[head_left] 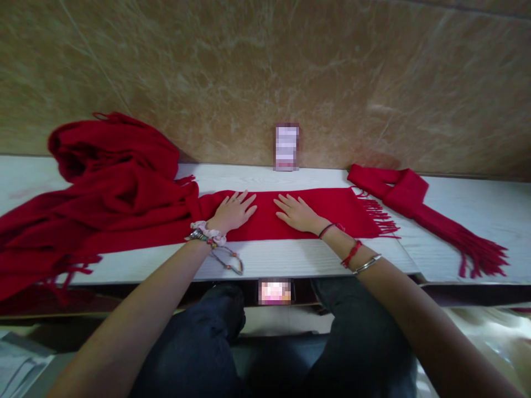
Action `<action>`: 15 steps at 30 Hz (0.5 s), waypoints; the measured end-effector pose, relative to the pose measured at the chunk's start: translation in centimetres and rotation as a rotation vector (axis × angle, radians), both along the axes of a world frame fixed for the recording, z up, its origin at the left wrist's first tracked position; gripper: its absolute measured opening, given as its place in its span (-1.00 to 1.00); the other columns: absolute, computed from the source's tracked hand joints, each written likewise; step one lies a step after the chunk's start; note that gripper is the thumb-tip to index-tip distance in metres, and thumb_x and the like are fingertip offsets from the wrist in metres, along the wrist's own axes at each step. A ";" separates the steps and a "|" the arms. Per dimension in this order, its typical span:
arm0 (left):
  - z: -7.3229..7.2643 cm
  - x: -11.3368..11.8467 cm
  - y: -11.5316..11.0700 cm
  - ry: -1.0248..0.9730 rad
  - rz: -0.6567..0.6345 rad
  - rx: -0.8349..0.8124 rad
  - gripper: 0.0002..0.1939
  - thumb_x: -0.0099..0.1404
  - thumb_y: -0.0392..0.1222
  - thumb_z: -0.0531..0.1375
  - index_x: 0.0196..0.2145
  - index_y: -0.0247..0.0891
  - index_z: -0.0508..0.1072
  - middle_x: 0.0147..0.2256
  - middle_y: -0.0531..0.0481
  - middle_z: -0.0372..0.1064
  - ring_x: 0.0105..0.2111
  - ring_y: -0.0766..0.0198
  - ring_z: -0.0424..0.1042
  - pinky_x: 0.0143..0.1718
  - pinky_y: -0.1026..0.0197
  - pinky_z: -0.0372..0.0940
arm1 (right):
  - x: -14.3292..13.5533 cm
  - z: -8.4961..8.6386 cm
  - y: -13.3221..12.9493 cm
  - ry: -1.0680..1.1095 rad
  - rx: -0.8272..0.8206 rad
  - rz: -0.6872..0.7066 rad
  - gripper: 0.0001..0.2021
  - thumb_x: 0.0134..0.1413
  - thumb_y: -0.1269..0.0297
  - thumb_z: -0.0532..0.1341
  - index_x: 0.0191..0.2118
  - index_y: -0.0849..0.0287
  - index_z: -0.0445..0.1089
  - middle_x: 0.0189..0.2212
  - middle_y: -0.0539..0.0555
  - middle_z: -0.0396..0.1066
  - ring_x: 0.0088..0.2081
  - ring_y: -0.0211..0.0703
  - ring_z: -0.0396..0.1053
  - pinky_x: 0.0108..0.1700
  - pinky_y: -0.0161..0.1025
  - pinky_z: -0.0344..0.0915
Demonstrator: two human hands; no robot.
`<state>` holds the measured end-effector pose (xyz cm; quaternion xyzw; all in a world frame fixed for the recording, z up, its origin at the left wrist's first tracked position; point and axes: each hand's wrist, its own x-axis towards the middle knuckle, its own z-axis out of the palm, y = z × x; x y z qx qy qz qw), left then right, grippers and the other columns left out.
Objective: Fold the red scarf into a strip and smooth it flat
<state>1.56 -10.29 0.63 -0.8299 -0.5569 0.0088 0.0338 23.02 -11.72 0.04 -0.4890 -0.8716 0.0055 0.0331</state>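
Note:
A red scarf (332, 213) lies stretched flat across the white table, its fringe at the right end. My left hand (233, 211) rests palm down on it, left of the middle, with the fingers spread. Palm down on the same scarf, farther right, lies my right hand (299, 213), fingers also apart. Neither hand grips anything. The cloth runs leftward under a large heap of crumpled red fabric (120, 182), where its left end cannot be told apart. A folded red scarf (406, 193) with a fringe sits on the right.
The white table (307, 258) is narrow and meets a brown marble wall (249, 72). A blurred-out phone (286, 146) leans on the wall. Another pixelated screen (274, 291) shows below the front edge, between my knees. Papers (19, 365) are at the lower left.

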 end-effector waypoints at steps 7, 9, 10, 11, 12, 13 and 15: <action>0.6 0.9 -0.7 0.009 -0.024 0.148 -0.53 0.34 -0.18 -0.17 0.15 -0.35 0.18 0.21 -0.23 -0.03 0.21 0.01 -0.05 0.17 -0.05 -0.10 | -0.2 0.3 -0.1 -0.016 -0.011 -0.012 -0.49 0.25 0.13 -0.15 0.25 0.24 -0.03 0.26 0.16 -0.11 0.25 0.06 -0.15 0.18 0.12 -0.07; 0.5 1.7 -1.0 -0.025 -0.113 0.188 -0.53 0.34 -0.20 -0.16 0.15 -0.36 0.18 0.22 -0.22 -0.04 0.22 0.04 -0.07 0.18 -0.02 -0.10 | -0.2 0.4 0.0 -0.013 0.012 -0.009 -0.48 0.25 0.13 -0.14 0.24 0.27 -0.02 0.26 0.19 -0.09 0.25 0.06 -0.14 0.17 0.11 -0.06; 0.3 2.0 -1.1 -0.042 -0.134 0.175 -0.53 0.35 -0.17 -0.17 0.16 -0.34 0.16 0.22 -0.21 -0.06 0.22 0.04 -0.08 0.17 -0.03 -0.09 | 0.0 0.5 0.1 -0.010 0.041 -0.018 -0.48 0.25 0.13 -0.14 0.24 0.29 -0.02 0.26 0.20 -0.09 0.25 0.06 -0.15 0.18 0.11 -0.07; 0.1 2.2 -1.0 -0.055 -0.133 0.139 -0.51 0.36 -0.13 -0.18 0.18 -0.31 0.12 0.23 -0.19 -0.07 0.22 0.02 -0.09 0.16 -0.05 -0.07 | 0.2 0.6 0.2 -0.007 0.078 -0.037 -0.48 0.25 0.12 -0.14 0.24 0.30 -0.01 0.26 0.22 -0.10 0.25 0.07 -0.16 0.18 0.12 -0.09; -0.1 2.3 -0.9 -0.063 -0.116 0.087 -0.49 0.36 -0.08 -0.19 0.20 -0.28 0.07 0.24 -0.18 -0.10 0.22 -0.01 -0.11 0.15 -0.08 -0.06 | 0.5 0.7 0.4 -0.007 0.111 -0.070 -0.47 0.25 0.12 -0.14 0.24 0.31 -0.01 0.26 0.23 -0.10 0.25 0.09 -0.16 0.18 0.14 -0.10; -0.4 2.3 -0.7 -0.068 -0.091 0.029 -0.48 0.36 -0.03 -0.21 0.22 -0.24 0.02 0.25 -0.16 -0.14 0.23 -0.04 -0.14 0.14 -0.12 -0.06 | 0.8 0.7 0.6 -0.015 0.128 -0.108 -0.47 0.25 0.11 -0.14 0.24 0.31 -0.02 0.26 0.24 -0.10 0.25 0.12 -0.16 0.17 0.17 -0.11; -0.8 2.0 -0.3 -0.075 -0.041 -0.066 -0.44 0.35 0.05 -0.24 0.25 -0.17 -0.06 0.27 -0.13 -0.21 0.24 -0.09 -0.19 0.14 -0.16 -0.09 | 1.6 0.6 0.9 -0.050 0.105 -0.174 -0.46 0.24 0.10 -0.14 0.24 0.30 -0.01 0.25 0.26 -0.08 0.24 0.16 -0.13 0.15 0.19 -0.09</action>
